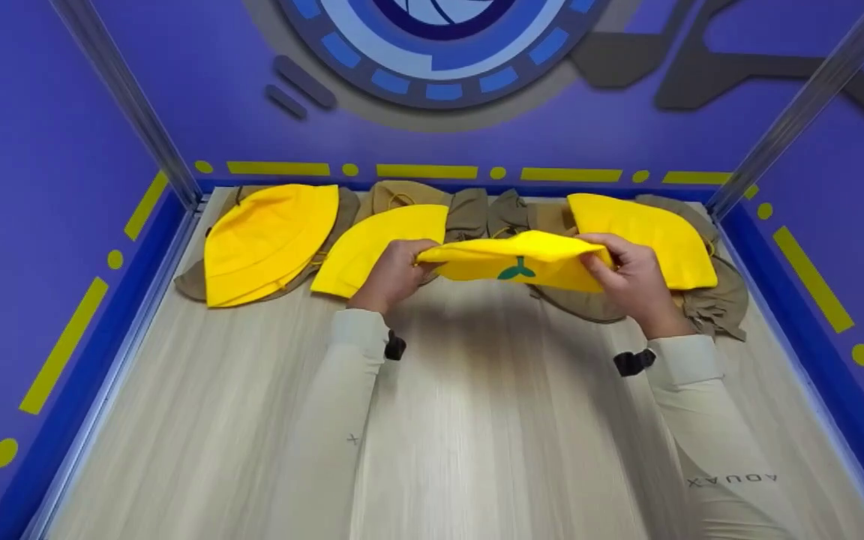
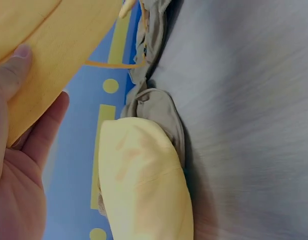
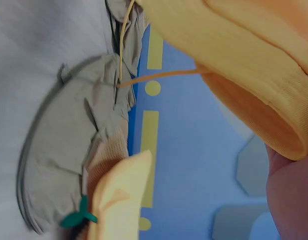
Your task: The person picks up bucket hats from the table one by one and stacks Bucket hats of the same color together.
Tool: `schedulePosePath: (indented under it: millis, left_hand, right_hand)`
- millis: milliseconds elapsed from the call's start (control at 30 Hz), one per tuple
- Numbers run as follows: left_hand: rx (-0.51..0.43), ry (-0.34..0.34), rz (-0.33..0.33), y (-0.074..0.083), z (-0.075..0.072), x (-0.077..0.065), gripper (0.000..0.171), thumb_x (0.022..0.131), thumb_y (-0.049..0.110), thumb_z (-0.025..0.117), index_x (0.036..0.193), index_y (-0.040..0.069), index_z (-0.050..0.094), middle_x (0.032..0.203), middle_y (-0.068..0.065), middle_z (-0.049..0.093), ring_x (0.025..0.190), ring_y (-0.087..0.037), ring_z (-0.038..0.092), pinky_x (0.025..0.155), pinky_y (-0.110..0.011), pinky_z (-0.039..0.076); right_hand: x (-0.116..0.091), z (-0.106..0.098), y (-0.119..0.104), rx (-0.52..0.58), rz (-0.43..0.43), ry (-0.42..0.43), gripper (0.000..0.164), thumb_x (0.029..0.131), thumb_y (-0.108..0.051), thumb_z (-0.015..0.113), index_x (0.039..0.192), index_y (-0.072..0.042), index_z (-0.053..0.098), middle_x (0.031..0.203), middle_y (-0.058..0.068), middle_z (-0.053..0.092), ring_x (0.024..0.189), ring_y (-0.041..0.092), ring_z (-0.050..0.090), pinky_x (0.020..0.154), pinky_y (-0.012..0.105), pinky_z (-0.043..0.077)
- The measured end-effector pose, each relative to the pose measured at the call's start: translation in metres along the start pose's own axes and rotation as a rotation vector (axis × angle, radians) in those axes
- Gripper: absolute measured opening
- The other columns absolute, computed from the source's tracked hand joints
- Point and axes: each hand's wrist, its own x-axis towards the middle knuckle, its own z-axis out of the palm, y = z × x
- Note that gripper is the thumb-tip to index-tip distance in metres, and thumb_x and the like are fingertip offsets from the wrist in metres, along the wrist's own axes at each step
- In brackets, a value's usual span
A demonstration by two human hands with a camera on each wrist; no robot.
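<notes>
Between both hands a yellow bucket hat [image 1: 537, 247] with a green sprout mark is held up above the table, folded flat. My left hand [image 1: 398, 274] pinches one end of its brim, the thumb on top in the left wrist view. At the other end, my right hand [image 1: 627, 277] grips the brim between thumb and fingers. A thin orange cord [image 3: 158, 77] hangs from the hat. Behind my left hand lies a folded yellow hat [image 1: 379, 247]; near my right hand rests another yellow hat [image 1: 649, 236].
A further yellow hat [image 1: 271, 244] sits at the back left. Several grey-brown hats [image 1: 721, 300] lie under and between the yellow ones along the back wall. The wood-patterned table [image 1: 447, 450] is bounded by blue-purple panels [image 1: 27, 187] at left, back and right.
</notes>
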Motion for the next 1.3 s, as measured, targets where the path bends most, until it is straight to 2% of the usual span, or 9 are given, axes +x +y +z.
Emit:
schedulePosePath:
  millis: [133, 300, 400, 567, 733, 900, 1000, 1167, 1300]
  left_hand:
    - [-0.032, 0.027, 0.002, 0.003, -0.009, -0.006, 0.022, 0.097, 0.03, 0.066, 0.117, 0.03, 0.075, 0.108, 0.011, 0.073, 0.097, -0.016, 0.064, 0.099, -0.036, 0.055]
    - [-0.017, 0.042, 0.021, 0.008, -0.024, -0.011, 0.024, 0.097, 0.035, 0.065, 0.12, 0.032, 0.074, 0.111, 0.014, 0.072, 0.1, -0.012, 0.065, 0.099, -0.033, 0.055]
    - [0.0, 0.052, 0.047, 0.01, -0.036, -0.016, 0.023, 0.097, 0.036, 0.064, 0.117, 0.029, 0.074, 0.108, 0.012, 0.072, 0.098, -0.013, 0.064, 0.097, -0.033, 0.055]
    - [0.029, 0.056, 0.087, 0.012, -0.053, -0.023, 0.021, 0.099, 0.034, 0.064, 0.114, 0.024, 0.076, 0.107, 0.006, 0.074, 0.096, -0.016, 0.064, 0.095, -0.035, 0.057]
    - [0.086, 0.092, 0.133, 0.018, -0.068, -0.033, 0.024, 0.099, 0.027, 0.064, 0.117, 0.018, 0.077, 0.113, 0.0, 0.076, 0.099, -0.017, 0.068, 0.097, -0.037, 0.057]
    - [0.059, 0.098, 0.119, 0.027, -0.083, -0.043, 0.024, 0.099, 0.025, 0.065, 0.118, 0.016, 0.076, 0.117, -0.003, 0.076, 0.101, -0.019, 0.069, 0.099, -0.039, 0.056]
    - [0.001, 0.105, 0.082, 0.031, -0.089, -0.048, 0.027, 0.098, 0.027, 0.065, 0.12, 0.016, 0.076, 0.118, -0.003, 0.076, 0.103, -0.019, 0.069, 0.1, -0.039, 0.056]
    - [-0.117, 0.12, 0.011, 0.034, -0.099, -0.057, 0.031, 0.097, 0.033, 0.065, 0.124, 0.02, 0.073, 0.12, -0.001, 0.074, 0.106, -0.018, 0.07, 0.102, -0.04, 0.055]
    - [-0.162, 0.119, 0.013, 0.036, -0.108, -0.064, 0.031, 0.099, 0.033, 0.065, 0.126, 0.019, 0.069, 0.12, -0.002, 0.072, 0.108, -0.019, 0.071, 0.1, -0.039, 0.057]
  right_hand:
    - [0.004, -0.004, -0.005, -0.013, -0.019, -0.096, 0.036, 0.09, -0.009, 0.077, 0.126, -0.016, 0.074, 0.122, 0.004, 0.075, 0.102, -0.005, 0.066, 0.085, 0.01, 0.053]
    - [0.009, -0.011, -0.01, -0.05, -0.024, -0.128, 0.038, 0.088, -0.015, 0.08, 0.125, -0.018, 0.074, 0.119, -0.002, 0.076, 0.103, -0.008, 0.066, 0.087, 0.011, 0.054]
    - [0.013, -0.012, -0.015, -0.097, -0.043, -0.144, 0.04, 0.089, -0.017, 0.08, 0.128, -0.016, 0.072, 0.121, 0.0, 0.076, 0.107, -0.002, 0.067, 0.092, 0.014, 0.054]
    - [0.019, -0.008, -0.025, -0.187, -0.088, -0.131, 0.035, 0.095, -0.018, 0.074, 0.129, -0.013, 0.071, 0.123, 0.004, 0.074, 0.104, 0.017, 0.068, 0.094, 0.007, 0.046]
    - [0.023, 0.0, -0.037, -0.208, -0.113, -0.101, 0.031, 0.102, -0.02, 0.064, 0.131, -0.012, 0.067, 0.121, 0.006, 0.073, 0.09, 0.016, 0.061, 0.081, 0.005, 0.045]
    - [0.024, 0.01, -0.05, -0.171, -0.104, -0.076, 0.027, 0.106, -0.022, 0.056, 0.127, -0.005, 0.057, 0.112, 0.012, 0.067, 0.087, 0.016, 0.059, 0.077, 0.005, 0.047]
    - [0.026, 0.015, -0.057, -0.109, -0.124, -0.033, 0.031, 0.106, -0.017, 0.055, 0.134, -0.004, 0.054, 0.115, 0.014, 0.068, 0.086, 0.016, 0.061, 0.075, 0.006, 0.049]
    - [0.032, 0.019, -0.068, 0.009, -0.133, -0.032, 0.052, 0.103, -0.012, 0.061, 0.152, -0.014, 0.046, 0.12, 0.011, 0.072, 0.089, 0.009, 0.063, 0.076, 0.009, 0.053]
    - [0.035, 0.02, -0.075, 0.057, -0.107, -0.06, 0.055, 0.097, -0.011, 0.069, 0.15, -0.017, 0.052, 0.12, 0.008, 0.072, 0.094, 0.007, 0.063, 0.082, 0.011, 0.054]
